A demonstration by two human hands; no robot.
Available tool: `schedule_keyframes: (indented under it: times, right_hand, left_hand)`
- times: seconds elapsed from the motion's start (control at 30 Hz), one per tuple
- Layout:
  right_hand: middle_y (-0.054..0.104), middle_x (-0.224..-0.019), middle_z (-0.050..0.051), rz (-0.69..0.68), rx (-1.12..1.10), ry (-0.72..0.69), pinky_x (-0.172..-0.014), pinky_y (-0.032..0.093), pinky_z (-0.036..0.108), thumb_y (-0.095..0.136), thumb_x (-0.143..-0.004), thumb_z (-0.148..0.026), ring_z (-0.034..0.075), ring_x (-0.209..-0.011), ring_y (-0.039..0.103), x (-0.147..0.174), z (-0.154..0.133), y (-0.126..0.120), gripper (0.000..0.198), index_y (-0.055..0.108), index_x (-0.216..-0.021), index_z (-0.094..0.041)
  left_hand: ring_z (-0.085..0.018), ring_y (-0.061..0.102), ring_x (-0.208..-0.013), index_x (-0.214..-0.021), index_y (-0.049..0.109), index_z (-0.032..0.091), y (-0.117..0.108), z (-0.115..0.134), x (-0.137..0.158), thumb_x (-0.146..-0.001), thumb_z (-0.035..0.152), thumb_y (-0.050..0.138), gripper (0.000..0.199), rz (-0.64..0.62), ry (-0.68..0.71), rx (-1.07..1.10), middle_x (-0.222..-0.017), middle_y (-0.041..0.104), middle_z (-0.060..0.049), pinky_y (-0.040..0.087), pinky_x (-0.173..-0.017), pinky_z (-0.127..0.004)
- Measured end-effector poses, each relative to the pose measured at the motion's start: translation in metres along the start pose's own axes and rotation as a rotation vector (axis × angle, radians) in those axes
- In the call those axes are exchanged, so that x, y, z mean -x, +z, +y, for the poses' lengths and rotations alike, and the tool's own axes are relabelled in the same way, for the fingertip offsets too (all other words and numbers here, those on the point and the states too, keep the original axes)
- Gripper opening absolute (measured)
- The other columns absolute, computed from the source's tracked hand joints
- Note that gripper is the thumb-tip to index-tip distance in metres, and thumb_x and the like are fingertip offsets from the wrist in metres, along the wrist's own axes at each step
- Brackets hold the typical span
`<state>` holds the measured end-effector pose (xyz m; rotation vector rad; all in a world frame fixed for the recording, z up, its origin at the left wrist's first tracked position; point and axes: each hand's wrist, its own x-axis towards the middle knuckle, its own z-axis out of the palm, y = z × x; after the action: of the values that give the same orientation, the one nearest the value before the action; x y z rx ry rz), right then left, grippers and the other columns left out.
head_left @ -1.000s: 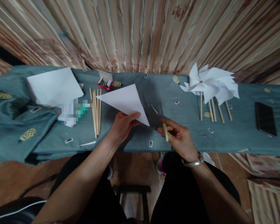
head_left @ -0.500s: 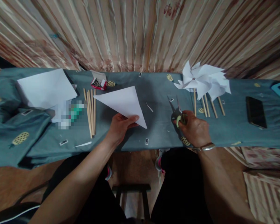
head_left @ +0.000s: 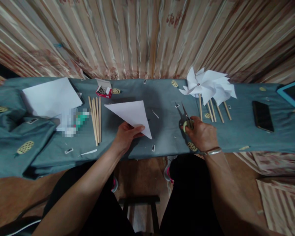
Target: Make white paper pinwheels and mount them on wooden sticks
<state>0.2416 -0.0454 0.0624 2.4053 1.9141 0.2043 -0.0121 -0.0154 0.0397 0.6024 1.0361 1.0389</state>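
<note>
A white paper triangle point(head_left: 134, 113) is pinched near its lower edge by my left hand point(head_left: 129, 132), thumb on top. Its long point reaches left toward several wooden sticks point(head_left: 96, 119). On the right, my right hand point(head_left: 203, 132) is closed around the green handles of a pair of scissors point(head_left: 186, 119), blades aimed away from me. Small paper scraps lie about: a sliver point(head_left: 155, 113) between the hands and a longer strip point(head_left: 88, 152) near the front edge.
White paper pinwheels point(head_left: 207, 85) on sticks lie at the back right. Beyond them are a black phone point(head_left: 262, 115) and a blue-framed device point(head_left: 293, 93). Paper sheets point(head_left: 51, 95) and a red box point(head_left: 104, 91) of small metal pieces are at left. A pleated curtain point(head_left: 137, 39) hangs behind.
The paper triangle has tilted slightly and come a little lower in view. My right hand and the scissors stay nearly in place; the whole view has shifted slightly.
</note>
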Motion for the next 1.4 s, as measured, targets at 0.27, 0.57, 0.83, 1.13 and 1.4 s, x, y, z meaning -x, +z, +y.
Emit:
schedule_keyframes:
  times: [0.27, 0.57, 0.83, 1.13, 1.4]
  right_hand:
    - [0.076, -0.093, 0.016, 0.116, -0.232, -0.029, -0.065, 0.045, 0.033, 0.054, -0.09, -0.033, 0.028, -0.08, 0.07, 0.003, -0.001, -0.005, 0.031, 0.072, -0.106, -0.014]
    - [0.075, -0.082, 0.004, -0.334, -1.511, -0.146, -0.061, 0.049, 0.027, 0.072, -0.074, -0.054, 0.016, -0.07, 0.064, 0.018, -0.064, -0.006, 0.037, 0.076, -0.088, -0.02]
    - [0.062, -0.056, -0.003, -0.351, -1.672, -0.015, -0.051, 0.044, 0.024, 0.079, -0.065, -0.053, 0.01, -0.052, 0.052, 0.019, -0.085, 0.002, 0.036, 0.072, -0.07, -0.019]
    - [0.062, -0.059, -0.002, -0.26, -1.749, 0.073, -0.052, 0.046, 0.025, 0.079, -0.065, -0.048, 0.011, -0.054, 0.053, 0.015, -0.092, 0.002, 0.03, 0.068, -0.067, -0.02]
    - [0.059, -0.055, -0.004, -0.251, -1.811, 0.118, -0.052, 0.043, 0.024, 0.081, -0.061, -0.046, 0.009, -0.052, 0.05, 0.01, -0.09, 0.002, 0.031, 0.068, -0.066, -0.019]
  left_hand:
    - [-0.016, 0.066, -0.068, -0.078, 0.071, 0.012, -0.005, -0.004, 0.01, -0.047, 0.024, 0.09, 0.038, -0.002, -0.003, -0.073, -0.076, 0.075, -0.003, 0.052, -0.066, -0.028]
    - [-0.015, 0.063, -0.065, -0.081, 0.07, 0.014, 0.0, -0.01, 0.018, -0.048, 0.023, 0.087, 0.038, -0.077, -0.003, -0.167, -0.071, 0.073, 0.0, 0.049, -0.066, -0.027]
    - [-0.016, 0.064, -0.068, -0.086, 0.069, 0.015, 0.004, -0.009, 0.023, -0.048, 0.025, 0.088, 0.044, -0.09, 0.003, -0.154, -0.078, 0.073, -0.001, 0.051, -0.066, -0.029]
    - [-0.013, 0.057, -0.054, -0.076, 0.067, 0.017, 0.01, -0.017, 0.031, -0.053, 0.028, 0.087, 0.032, -0.208, -0.035, -0.217, -0.059, 0.065, 0.002, 0.046, -0.057, -0.026]
    - [-0.011, 0.056, -0.051, -0.079, 0.066, 0.016, 0.011, -0.02, 0.034, -0.052, 0.024, 0.088, 0.036, -0.264, -0.05, -0.188, -0.057, 0.064, 0.003, 0.046, -0.057, -0.025]
